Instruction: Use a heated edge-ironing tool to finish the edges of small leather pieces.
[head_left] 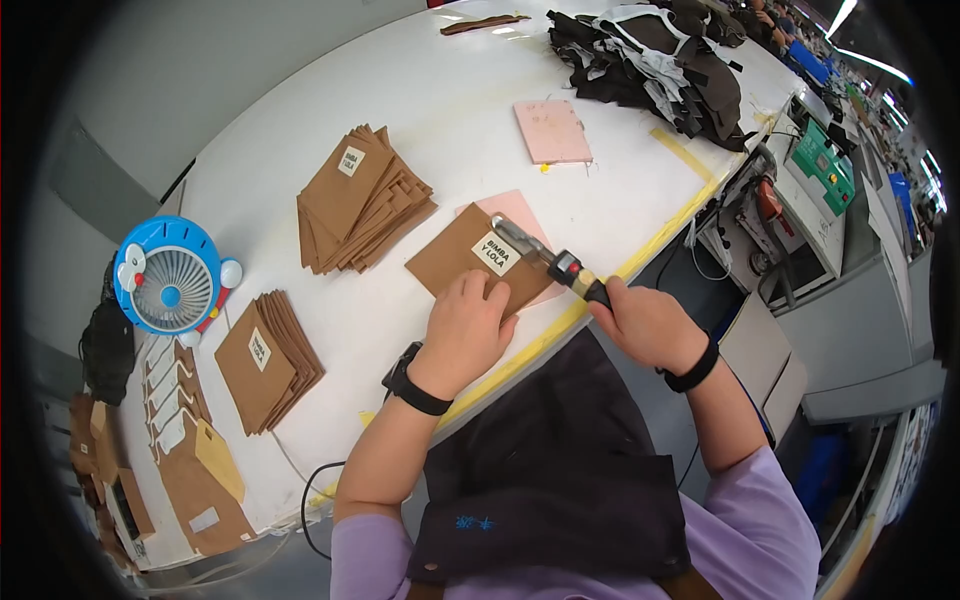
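Note:
My left hand [465,325] lies on a flat brown fabric or leather-like piece [442,256], fingers stretched toward its white label [495,253]. In my right hand [648,325] is the black handle of a small hand iron-like tool [568,268] with a black-and-red collar. Its rounded metal head reaches over the piece's far right part, beside the label; whether it touches the surface I cannot tell. Under the brown piece, a pink sheet [520,208] sticks out at the back and right.
Two stacks of labelled brown pieces, a larger one [335,205] and a smaller one [255,370], stand to the left. Beyond them is a blue fan [170,275]. A pink pad [553,131] and heaped dark fabric [660,70] lie farther back. Yellow tape [650,255] runs along the table edge.

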